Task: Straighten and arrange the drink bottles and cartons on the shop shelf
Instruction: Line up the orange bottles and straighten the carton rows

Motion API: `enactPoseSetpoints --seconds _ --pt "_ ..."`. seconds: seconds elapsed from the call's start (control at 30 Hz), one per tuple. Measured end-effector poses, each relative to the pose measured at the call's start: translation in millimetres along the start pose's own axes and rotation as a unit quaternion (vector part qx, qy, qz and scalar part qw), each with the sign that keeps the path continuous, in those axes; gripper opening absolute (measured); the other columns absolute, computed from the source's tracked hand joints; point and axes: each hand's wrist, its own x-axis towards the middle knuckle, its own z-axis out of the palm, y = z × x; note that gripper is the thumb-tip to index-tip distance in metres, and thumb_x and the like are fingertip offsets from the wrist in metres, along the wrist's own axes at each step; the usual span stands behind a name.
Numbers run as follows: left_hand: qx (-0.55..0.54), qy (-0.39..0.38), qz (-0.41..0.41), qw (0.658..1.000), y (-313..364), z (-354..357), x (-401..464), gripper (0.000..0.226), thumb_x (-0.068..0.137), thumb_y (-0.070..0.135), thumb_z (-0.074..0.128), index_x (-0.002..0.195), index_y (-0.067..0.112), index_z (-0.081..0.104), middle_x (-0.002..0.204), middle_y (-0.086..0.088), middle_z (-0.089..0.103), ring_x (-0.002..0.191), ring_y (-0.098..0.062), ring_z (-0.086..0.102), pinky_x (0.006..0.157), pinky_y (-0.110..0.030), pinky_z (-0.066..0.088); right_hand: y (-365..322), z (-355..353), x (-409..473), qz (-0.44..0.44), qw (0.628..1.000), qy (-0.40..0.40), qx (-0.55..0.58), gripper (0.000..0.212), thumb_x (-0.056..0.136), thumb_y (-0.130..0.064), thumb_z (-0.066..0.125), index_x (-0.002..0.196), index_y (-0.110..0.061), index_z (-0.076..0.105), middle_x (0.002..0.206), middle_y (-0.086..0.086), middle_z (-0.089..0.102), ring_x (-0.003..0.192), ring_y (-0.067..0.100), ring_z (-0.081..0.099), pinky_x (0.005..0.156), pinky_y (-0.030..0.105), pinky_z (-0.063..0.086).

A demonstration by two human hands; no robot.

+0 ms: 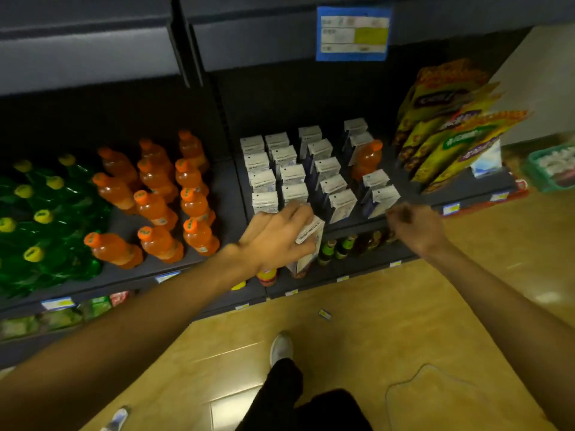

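Head view: the left hand (277, 237) grips a carton (306, 244) at the shelf (224, 188) front edge, its lower half hidden. The right hand (413, 227), fingers curled and holding nothing, hovers near the cartons' (292, 175) front right corner. One orange bottle (368, 158) stands among them, labels blurred.

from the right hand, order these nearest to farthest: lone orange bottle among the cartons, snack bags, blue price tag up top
1. Lone orange bottle, just beyond the right hand, among the cartons.
2. Snack bags, farther back and right.
3. Blue price tag, high on the upper shelf.
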Motion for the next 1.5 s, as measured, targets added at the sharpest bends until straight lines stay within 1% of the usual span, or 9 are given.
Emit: enactPoseSetpoints --seconds 0.23,0.4,0.53,0.67,0.77,0.97,1.13,1.27,1.5 --pt "-0.010 0.038 -0.090 0.995 -3.9 5.0 19.6 0.034 0.077 0.048 0.045 0.094 0.019 0.050 0.089 0.001 0.057 0.057 -0.026 0.056 0.042 -0.026 0.036 6.2 4.7 96.9 -0.025 0.999 0.030 -0.034 0.045 0.087 -0.038 0.042 0.107 -0.002 0.061 0.096 0.027 0.066 0.093 0.044 0.061 0.074 0.039 0.046" --pt "0.000 0.074 -0.156 0.985 5.1 12.7 37.2 0.035 0.077 0.049 0.044 0.090 0.018 0.053 0.084 0.001 0.057 0.053 -0.026 0.055 0.041 -0.023 0.031 2.9 1.2 167.5 -0.048 0.996 0.037 -0.064 0.042 0.092 -0.027 0.054 0.128 -0.008 0.045 0.114 0.029 0.059 0.108 0.045 0.054 0.086 0.048 0.047" --pt "0.020 0.090 -0.176 0.980 13.7 15.7 49.0 0.036 0.076 0.048 0.045 0.087 0.016 0.056 0.080 0.000 0.058 0.049 -0.025 0.053 0.041 -0.020 0.024 5.0 10.6 211.6 -0.066 0.993 0.011 -0.098 0.053 0.093 -0.035 0.053 0.138 -0.012 0.037 0.125 0.028 0.053 0.113 0.045 0.051 0.086 0.046 0.046" --pt "0.029 0.094 -0.193 0.976 17.8 20.7 59.9 0.034 0.074 0.045 0.046 0.086 0.015 0.056 0.078 0.000 0.057 0.048 -0.024 0.051 0.041 -0.015 0.008 8.3 29.7 237.9 -0.087 0.986 -0.058 -0.130 0.046 0.093 -0.040 0.054 0.129 -0.013 0.048 0.125 0.023 0.055 0.112 0.043 0.052 0.087 0.046 0.047" --pt "0.032 0.085 -0.198 0.976 17.3 26.6 68.2 0.035 0.074 0.046 0.046 0.086 0.014 0.055 0.078 -0.001 0.057 0.046 -0.025 0.048 0.044 -0.013 0.003 10.3 42.9 246.2 -0.092 0.987 -0.045 -0.122 0.042 0.092 -0.038 0.055 0.125 -0.012 0.049 0.119 0.023 0.058 0.106 0.042 0.056 0.081 0.044 0.050" --pt "0.030 0.082 -0.174 0.981 13.5 38.5 94.4 0.035 0.074 0.045 0.046 0.091 0.014 0.052 0.078 -0.002 0.057 0.046 -0.023 0.048 0.041 -0.017 0.009 18.0 51.3 259.6 -0.062 0.990 -0.036 -0.124 0.047 0.094 -0.028 0.057 0.132 -0.004 0.043 0.124 0.025 0.055 0.109 0.041 0.056 0.073 0.035 0.043" --pt "0.010 0.070 -0.157 0.985 15.0 49.6 117.8 0.035 0.076 0.047 0.043 0.092 0.016 0.048 0.079 -0.004 0.056 0.045 -0.026 0.048 0.042 -0.020 0.021 27.6 41.9 255.0 -0.107 0.990 -0.025 -0.089 0.038 0.094 -0.020 0.055 0.124 0.004 0.048 0.122 0.029 0.055 0.111 0.043 0.053 0.083 0.040 0.045" --pt "0.014 0.050 -0.117 0.992 17.8 50.7 138.7 0.040 0.079 0.046 0.041 0.095 0.012 0.053 0.081 -0.008 0.056 0.043 -0.026 0.047 0.044 -0.017 0.012 29.2 8.2 243.0 -0.146 0.988 0.026 -0.040 0.037 0.092 -0.023 0.058 0.121 -0.003 0.048 0.113 0.026 0.056 0.105 0.042 0.053 0.079 0.038 0.041" --pt "0.026 0.021 -0.089 0.995 20.2 56.2 196.3 0.047 0.091 0.045 0.042 0.122 0.010 0.049 0.108 -0.013 0.055 0.065 -0.030 0.057 0.049 -0.028 0.027 15.8 -51.6 217.0 -0.208 0.975 0.077 0.001 0.035 0.089 -0.019 0.063 0.121 -0.008 0.052 0.112 0.019 0.061 0.103 0.036 0.058 0.079 0.034 0.042"
